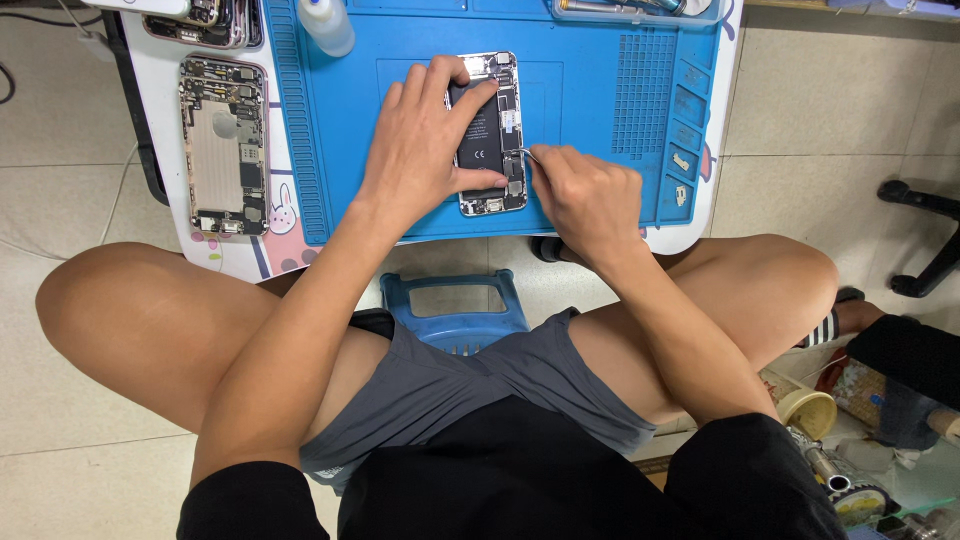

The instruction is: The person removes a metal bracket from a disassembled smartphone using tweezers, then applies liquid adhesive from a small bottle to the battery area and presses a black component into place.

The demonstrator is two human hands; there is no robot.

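A clear tray (640, 12) at the far edge of the blue mat (590, 90) is seen holding metal tools; a white squeeze bottle (326, 24) is stood at the mat's far left. The opened phone (490, 132), back removed with black battery and boards exposed, is laid mid-mat on the counter (230, 255) and pinned flat by the left hand (425, 140), fingers spread over the battery. Thin metal tweezers (531, 155) are pinched in the closed right hand (585, 195), tip at the phone's lower right edge; a second stripped phone chassis (222, 145) is laid left of the mat.
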